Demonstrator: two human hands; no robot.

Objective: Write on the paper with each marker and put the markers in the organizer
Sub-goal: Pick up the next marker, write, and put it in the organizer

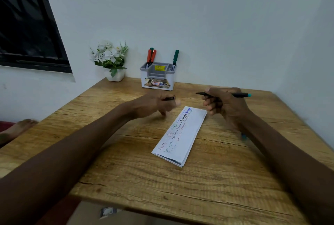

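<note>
A folded white paper (pixel 182 134) with several coloured lines of writing lies on the wooden table (pixel 137 170). Above its far end, my right hand (pixel 226 105) grips a thin black marker (pixel 240 95) with a teal end, held level with its bare tip pointing left. My left hand (pixel 157 104) hovers left of it and pinches a small dark cap (pixel 169 98). At the back by the wall stands the grey-and-white organizer (pixel 157 76). Orange and green markers (pixel 151 56) stand in its left slot, and one green marker (pixel 175 59) in its right slot.
A white pot of artificial flowers (pixel 110 60) stands left of the organizer against the wall. A dark window (pixel 27 22) fills the upper left. A small teal object (pixel 244 136) shows blurred under my right forearm. A bare foot (pixel 16 129) lies beyond the table's left edge.
</note>
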